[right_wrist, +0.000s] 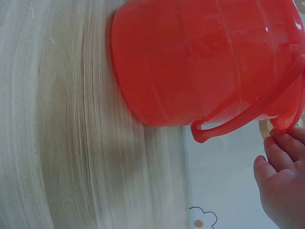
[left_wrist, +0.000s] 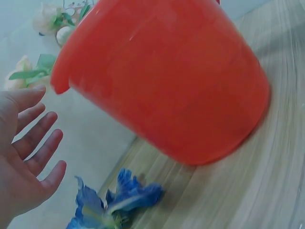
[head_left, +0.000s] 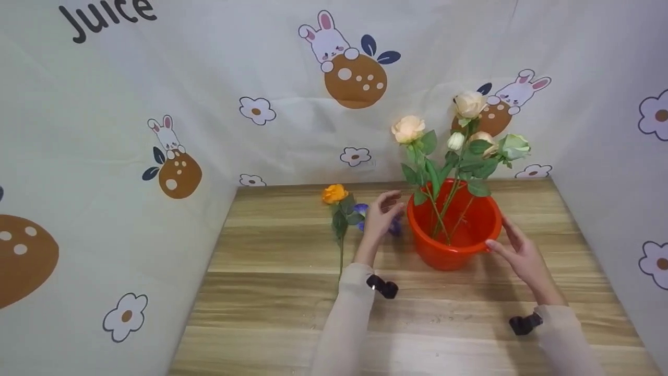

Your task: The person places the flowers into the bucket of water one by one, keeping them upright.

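Note:
A red plastic bucket (head_left: 443, 259) stands upright on the wooden table, holding several artificial flowers with leaning stems. Among them are a peach rose (head_left: 408, 129), a cream rose (head_left: 470, 104), a white bud (head_left: 455, 141) and a pale green rose (head_left: 514, 147). Just left of the rim, my left hand (head_left: 380, 219) is held with spread fingers, apart from the bucket in the left wrist view. My right hand (head_left: 523, 260) touches the rim's right side with fairly straight fingers. Below that rim the bucket's red handle (right_wrist: 243, 116) hangs in the right wrist view.
An orange flower (head_left: 334, 194) with a long leafy stem lies on the table (head_left: 271, 292) left of my left hand. Close beside that hand lies a blue-purple flower (left_wrist: 136, 196), partly hidden in the head view. Printed cloth walls (head_left: 292, 151) border the table.

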`<state>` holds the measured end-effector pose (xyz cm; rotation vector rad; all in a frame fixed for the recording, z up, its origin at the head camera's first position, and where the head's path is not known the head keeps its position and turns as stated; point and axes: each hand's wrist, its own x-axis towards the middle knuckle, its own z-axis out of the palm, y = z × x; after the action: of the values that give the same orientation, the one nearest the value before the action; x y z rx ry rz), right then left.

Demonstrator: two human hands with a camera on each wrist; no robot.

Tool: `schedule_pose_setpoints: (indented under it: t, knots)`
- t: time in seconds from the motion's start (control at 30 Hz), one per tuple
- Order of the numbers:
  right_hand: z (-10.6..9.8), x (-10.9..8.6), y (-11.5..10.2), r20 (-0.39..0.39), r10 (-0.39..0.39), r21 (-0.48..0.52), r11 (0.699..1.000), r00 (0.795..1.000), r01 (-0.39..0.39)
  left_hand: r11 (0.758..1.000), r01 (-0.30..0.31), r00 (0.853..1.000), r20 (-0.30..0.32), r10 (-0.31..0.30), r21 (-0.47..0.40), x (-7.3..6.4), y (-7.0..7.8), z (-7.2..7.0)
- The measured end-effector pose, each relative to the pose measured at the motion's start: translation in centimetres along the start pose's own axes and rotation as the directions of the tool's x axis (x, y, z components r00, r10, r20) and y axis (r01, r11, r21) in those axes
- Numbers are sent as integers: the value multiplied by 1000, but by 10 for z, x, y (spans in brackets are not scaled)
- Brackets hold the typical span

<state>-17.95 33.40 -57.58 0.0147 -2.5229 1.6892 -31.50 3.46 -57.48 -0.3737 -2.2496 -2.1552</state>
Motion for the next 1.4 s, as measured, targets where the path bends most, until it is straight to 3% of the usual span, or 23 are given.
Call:
schedule_pose_setpoints:
  t: [0.23,0.63,0.93,1.2,1.4]
  knots:
    - [1,2,3,-18,-59,3,998,998,59,1000,-21,1000,-16,20,-21,-23,24,-29]
    - [0,0,1,7,-16,-15,1000,1000,16,999,-45,994,-97,43,-23,-35,3,-64]
    - [1,0,0,2,-31,-1,1000,1000,31,995,59,984,-165,-71,-81,-45,-11,-91]
    - [2,0,1,-3,-42,-5,999,999,42,991,60,975,-205,-83,-117,-59,-26,-113]
    - [2,2,3,-16,-61,-9,998,998,61,997,79,966,-246,-81,-18,-70,-33,-123]
